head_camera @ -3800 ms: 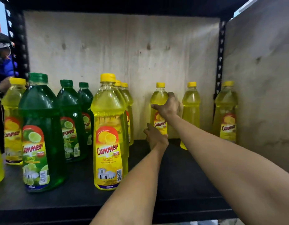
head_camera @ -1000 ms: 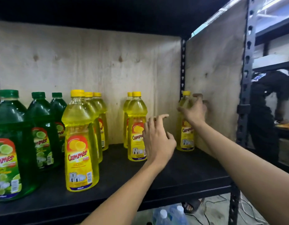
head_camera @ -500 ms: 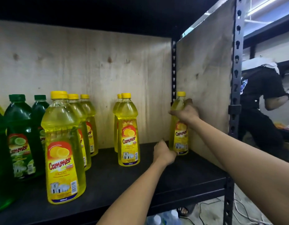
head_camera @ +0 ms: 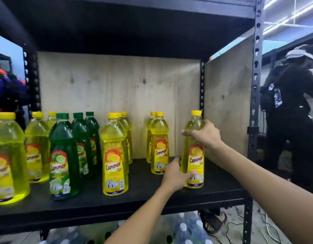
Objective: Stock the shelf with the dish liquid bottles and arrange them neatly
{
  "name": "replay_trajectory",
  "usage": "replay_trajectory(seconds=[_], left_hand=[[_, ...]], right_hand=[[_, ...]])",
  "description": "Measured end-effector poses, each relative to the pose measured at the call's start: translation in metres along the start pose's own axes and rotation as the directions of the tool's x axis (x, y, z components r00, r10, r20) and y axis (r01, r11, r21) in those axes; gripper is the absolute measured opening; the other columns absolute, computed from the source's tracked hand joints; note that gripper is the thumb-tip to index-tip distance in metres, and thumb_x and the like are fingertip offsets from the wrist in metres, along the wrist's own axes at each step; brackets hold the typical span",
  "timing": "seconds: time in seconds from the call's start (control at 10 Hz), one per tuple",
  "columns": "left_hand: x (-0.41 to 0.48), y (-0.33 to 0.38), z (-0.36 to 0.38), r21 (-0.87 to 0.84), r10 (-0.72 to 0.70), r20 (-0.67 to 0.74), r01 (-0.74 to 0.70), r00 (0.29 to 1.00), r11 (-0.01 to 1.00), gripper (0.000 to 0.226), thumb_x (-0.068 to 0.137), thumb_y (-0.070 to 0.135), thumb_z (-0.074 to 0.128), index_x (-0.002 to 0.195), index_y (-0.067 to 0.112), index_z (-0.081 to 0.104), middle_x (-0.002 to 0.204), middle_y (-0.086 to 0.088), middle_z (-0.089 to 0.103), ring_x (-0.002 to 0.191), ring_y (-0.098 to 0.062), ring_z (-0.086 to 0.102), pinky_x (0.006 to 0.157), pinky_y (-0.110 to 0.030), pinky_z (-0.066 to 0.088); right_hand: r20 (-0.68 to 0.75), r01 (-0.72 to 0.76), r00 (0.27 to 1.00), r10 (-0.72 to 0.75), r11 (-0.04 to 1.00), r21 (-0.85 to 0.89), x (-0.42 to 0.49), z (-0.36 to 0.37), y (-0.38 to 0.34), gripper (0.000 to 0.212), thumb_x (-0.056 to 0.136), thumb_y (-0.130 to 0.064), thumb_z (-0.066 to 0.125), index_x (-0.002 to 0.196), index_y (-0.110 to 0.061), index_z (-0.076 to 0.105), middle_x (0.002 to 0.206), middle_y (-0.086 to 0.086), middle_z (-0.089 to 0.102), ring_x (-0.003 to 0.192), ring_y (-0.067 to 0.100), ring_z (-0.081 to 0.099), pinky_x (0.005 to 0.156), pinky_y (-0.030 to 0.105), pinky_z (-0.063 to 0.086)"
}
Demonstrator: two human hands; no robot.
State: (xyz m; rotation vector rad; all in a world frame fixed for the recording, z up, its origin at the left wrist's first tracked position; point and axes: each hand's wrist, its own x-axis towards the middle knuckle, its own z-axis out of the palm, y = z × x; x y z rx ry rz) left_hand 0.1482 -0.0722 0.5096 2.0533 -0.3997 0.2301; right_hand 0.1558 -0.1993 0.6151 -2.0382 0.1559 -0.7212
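A yellow dish liquid bottle [head_camera: 196, 161] stands upright near the front right of the black shelf [head_camera: 117, 201]. My right hand [head_camera: 205, 134] grips its shoulder from the right. My left hand [head_camera: 176, 175] wraps its lower part from the left. To its left stands a short row of two yellow bottles [head_camera: 159, 147], then a row of yellow bottles [head_camera: 114, 155], a row of green bottles [head_camera: 64, 155], and more yellow bottles [head_camera: 9, 164] at the far left.
Plywood panels form the back [head_camera: 117, 95] and right side [head_camera: 227, 103] of the bay. A perforated black post [head_camera: 254, 120] marks the front right corner. A person in black [head_camera: 292, 111] stands to the right. Water bottles [head_camera: 184, 229] lie below the shelf.
The rightmost yellow bottle has come forward from the back right corner to near the shelf's front edge, both hands on it. The view has pulled back and shifted left.
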Motion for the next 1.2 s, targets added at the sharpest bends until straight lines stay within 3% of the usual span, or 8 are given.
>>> replay_trajectory(seconds=[0.2, 0.4, 0.6, 0.8, 0.9, 1.0, 1.1, 1.2], left_hand=[[-0.026, -0.014, -0.040, 0.033, -0.025, -0.029, 0.026, 0.999, 0.999, 0.062, 0.085, 0.028, 0.079, 0.139, 0.021, 0.049, 0.127, 0.005, 0.064, 0.122, -0.013, 0.058, 0.094, -0.022, 0.041], [-0.033, -0.022, -0.066, 0.044, -0.064, -0.035, 0.066, 0.997, 0.997, 0.061, 0.086, 0.028, 0.077, 0.140, 0.020, 0.050, 0.131, 0.001, 0.065, 0.122, -0.015, 0.060, 0.101, -0.030, 0.047], [-0.033, -0.031, -0.072, 0.037, -0.044, -0.006, 0.045, 0.999, 0.998, 0.056, 0.089, 0.027, 0.075, 0.138, 0.020, 0.051, 0.132, 0.000, 0.065, 0.122, -0.017, 0.061, 0.105, -0.037, 0.049], [-0.033, -0.037, -0.071, 0.043, -0.071, -0.018, 0.072, 0.997, 0.996, 0.059, 0.088, 0.029, 0.075, 0.140, 0.021, 0.048, 0.133, -0.001, 0.065, 0.123, -0.018, 0.061, 0.107, -0.041, 0.049], [-0.040, -0.029, -0.073, 0.079, -0.102, -0.010, 0.102, 0.995, 0.992, 0.060, 0.088, 0.028, 0.076, 0.140, 0.020, 0.049, 0.134, -0.001, 0.064, 0.125, -0.019, 0.060, 0.108, -0.042, 0.048], [-0.052, -0.039, -0.074, 0.175, -0.117, 0.007, 0.114, 0.993, 0.978, 0.066, 0.085, 0.017, 0.078, 0.143, 0.018, 0.048, 0.135, -0.001, 0.063, 0.126, -0.020, 0.059, 0.109, -0.038, 0.046], [-0.097, -0.030, -0.086, 0.227, 0.019, -0.062, -0.005, 0.998, 0.974, 0.072, 0.086, 0.016, 0.076, 0.148, 0.028, 0.043, 0.137, 0.012, 0.056, 0.125, -0.010, 0.056, 0.104, -0.030, 0.050], [-0.117, -0.128, -0.072, 0.186, 0.025, -0.017, -0.022, 1.000, 0.982, 0.067, 0.074, 0.025, 0.086, 0.131, 0.044, 0.055, 0.120, 0.003, 0.059, 0.088, 0.007, 0.065, 0.088, -0.028, 0.057]], right_hand=[[0.060, 0.071, 0.996, -0.068, 0.997, -0.041, -0.034, 0.029, -0.031, 0.091, 0.064, -0.057, 0.085, 0.137, -0.019, 0.048, 0.125, 0.008, 0.065, 0.117, 0.032, 0.062, 0.097, 0.042, 0.052], [0.093, 0.075, 0.993, -0.072, 0.997, -0.032, -0.044, 0.051, -0.049, 0.095, 0.057, -0.062, 0.084, 0.135, -0.021, 0.049, 0.123, 0.009, 0.067, 0.115, 0.033, 0.063, 0.095, 0.047, 0.054], [0.065, 0.089, 0.994, -0.083, 0.991, -0.104, -0.043, 0.062, -0.049, 0.090, 0.063, -0.065, 0.081, 0.133, -0.019, 0.050, 0.123, 0.010, 0.067, 0.115, 0.035, 0.064, 0.094, 0.045, 0.055], [0.073, 0.099, 0.993, -0.089, 0.983, -0.155, -0.042, 0.063, -0.043, 0.094, 0.056, -0.066, 0.083, 0.133, -0.023, 0.050, 0.122, 0.010, 0.068, 0.113, 0.035, 0.065, 0.090, 0.043, 0.055], [0.067, 0.092, 0.994, -0.083, 0.985, -0.143, -0.047, 0.061, -0.044, 0.092, 0.060, -0.061, 0.084, 0.135, -0.022, 0.046, 0.125, 0.011, 0.066, 0.116, 0.037, 0.062, 0.091, 0.043, 0.052], [0.160, 0.029, 0.987, -0.020, 0.998, -0.057, -0.058, 0.062, -0.031, 0.100, 0.058, -0.056, 0.088, 0.138, -0.024, 0.037, 0.129, 0.011, 0.062, 0.119, 0.037, 0.061, 0.097, 0.049, 0.052], [0.222, 0.012, 0.975, -0.031, 0.996, 0.088, -0.093, 0.050, -0.013, 0.106, 0.065, -0.044, 0.089, 0.148, -0.028, 0.024, 0.139, 0.013, 0.051, 0.127, 0.035, 0.054, 0.102, 0.053, 0.048], [0.302, -0.066, 0.953, 0.009, 0.982, 0.178, -0.171, 0.021, 0.028, 0.090, 0.071, -0.039, 0.087, 0.146, -0.038, 0.038, 0.134, 0.008, 0.053, 0.124, 0.026, 0.055, 0.103, 0.043, 0.046]])
